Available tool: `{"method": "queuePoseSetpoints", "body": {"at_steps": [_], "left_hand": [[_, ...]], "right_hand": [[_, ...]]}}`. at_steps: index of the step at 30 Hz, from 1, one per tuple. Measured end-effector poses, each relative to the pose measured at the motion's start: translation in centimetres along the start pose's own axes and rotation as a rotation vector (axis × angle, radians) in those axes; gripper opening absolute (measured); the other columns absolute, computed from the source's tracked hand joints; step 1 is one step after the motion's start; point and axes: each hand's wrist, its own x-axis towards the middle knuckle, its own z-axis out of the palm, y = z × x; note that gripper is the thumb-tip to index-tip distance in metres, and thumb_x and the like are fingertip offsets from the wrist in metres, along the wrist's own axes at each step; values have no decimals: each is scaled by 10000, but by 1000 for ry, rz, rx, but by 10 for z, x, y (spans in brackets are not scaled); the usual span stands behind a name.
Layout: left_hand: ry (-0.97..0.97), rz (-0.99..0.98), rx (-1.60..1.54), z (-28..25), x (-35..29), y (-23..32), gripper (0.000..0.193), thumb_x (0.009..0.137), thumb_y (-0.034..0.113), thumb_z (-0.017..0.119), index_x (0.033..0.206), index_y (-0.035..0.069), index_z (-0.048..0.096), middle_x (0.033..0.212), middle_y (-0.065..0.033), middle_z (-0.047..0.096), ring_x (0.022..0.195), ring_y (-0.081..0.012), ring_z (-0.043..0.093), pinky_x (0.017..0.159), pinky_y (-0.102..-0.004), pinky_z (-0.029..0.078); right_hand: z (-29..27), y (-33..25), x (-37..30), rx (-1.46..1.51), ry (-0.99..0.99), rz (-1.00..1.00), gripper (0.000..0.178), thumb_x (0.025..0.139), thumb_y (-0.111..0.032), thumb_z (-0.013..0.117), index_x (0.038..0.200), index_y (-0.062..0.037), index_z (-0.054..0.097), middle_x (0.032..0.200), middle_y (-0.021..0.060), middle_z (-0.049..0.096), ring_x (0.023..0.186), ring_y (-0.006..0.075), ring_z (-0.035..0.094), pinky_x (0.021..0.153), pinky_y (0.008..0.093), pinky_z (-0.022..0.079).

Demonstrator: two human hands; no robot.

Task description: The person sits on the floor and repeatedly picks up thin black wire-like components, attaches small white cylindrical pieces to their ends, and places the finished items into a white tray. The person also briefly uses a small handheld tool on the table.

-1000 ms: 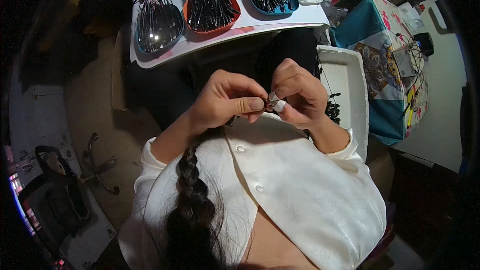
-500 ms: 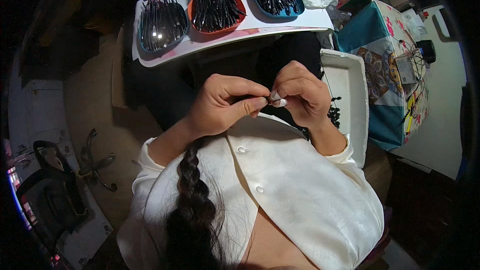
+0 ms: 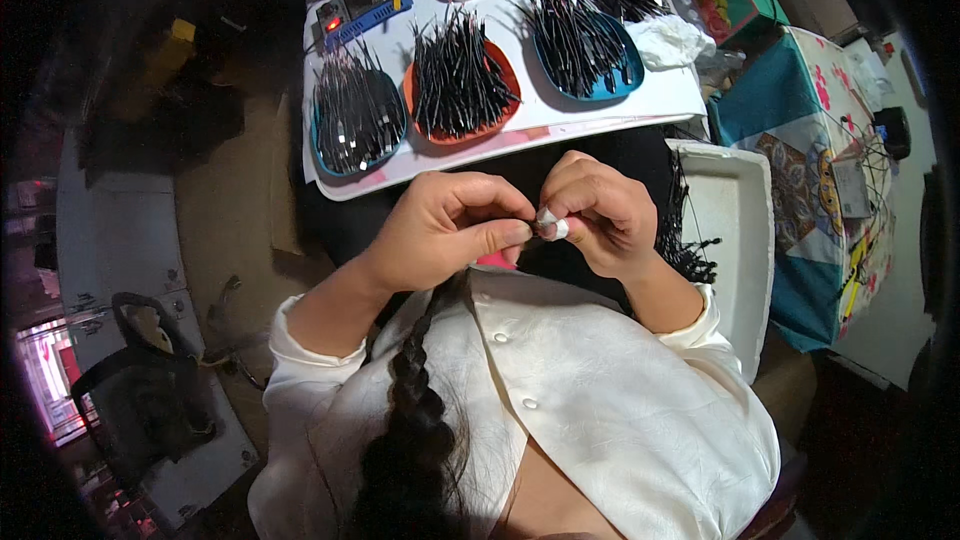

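Held just nearside of the white table (image 3: pixel 500 0), a small dark piece (image 3: pixel 537 225), pinched in left hand (image 3: pixel 435 230) and right hand (image 3: pixel 605 215) with thumb and finger together on it. Seemingly laid left to right, but mostly covered by both hands; impossible to tell its pointing end. Note, far side, left to right: left blue bowl (image 3: pixel 397 120), orange bowl (image 3: pixel 508 85), right blue bowl (image 3: pixel 630 60), filled with black leads (image 3: pixel 355 120); rightward, white box (image 3: pixel 742 200).

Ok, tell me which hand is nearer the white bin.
Right: the right hand is just left of the white bin; the left hand is farther left.
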Motion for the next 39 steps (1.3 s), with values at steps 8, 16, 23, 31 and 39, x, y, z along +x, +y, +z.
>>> {"method": "queuePoseSetpoints", "body": {"at_steps": [8, 16, 23, 31, 39], "left_hand": [[261, 285, 706, -78, 83, 71, 123, 870, 37, 619, 950, -51, 650, 782, -66, 663, 699, -101, 632, 638, -227, 495], [219, 268, 1495, -190, 210, 22, 104, 825, 92, 636, 911, 35, 652, 781, -191, 644, 730, -364, 633, 650, -408, 491], [195, 198, 1573, -234, 231, -13, 148, 806, 51, 570, 919, 39, 665, 801, -207, 638, 795, -395, 624, 713, -443, 490], [189, 110, 1623, -235, 241, -9, 164, 797, 51, 645, 952, 21, 688, 852, -206, 658, 796, -375, 638, 713, -408, 504], [172, -94, 1619, -233, 254, 4, 152, 813, 64, 630, 940, 23, 703, 827, -213, 659, 795, -376, 646, 744, -425, 509]], "right_hand": [[-33, 40, 17, 137, 162, 267, 274, 879, -170, 619, 1086, 8, 608, 922, 83, 612, 781, 154, 552, 698, 272, 437], [-32, 75, 7, 45, -215, 392, 185, 810, -75, 604, 985, -18, 618, 828, 124, 620, 709, 274, 610, 668, 362, 491], [-41, 91, 1, 78, -246, 429, 209, 790, -68, 611, 995, -28, 615, 744, 90, 568, 665, 242, 588, 642, 346, 487], [-38, 92, -1, 30, -399, 498, 261, 787, -117, 614, 1029, -24, 598, 809, 114, 612, 761, 287, 618, 702, 386, 506], [-33, 97, -10, -122, -521, 483, 273, 802, -144, 618, 1032, 2, 594, 819, 160, 628, 802, 324, 623, 727, 417, 504]]}}
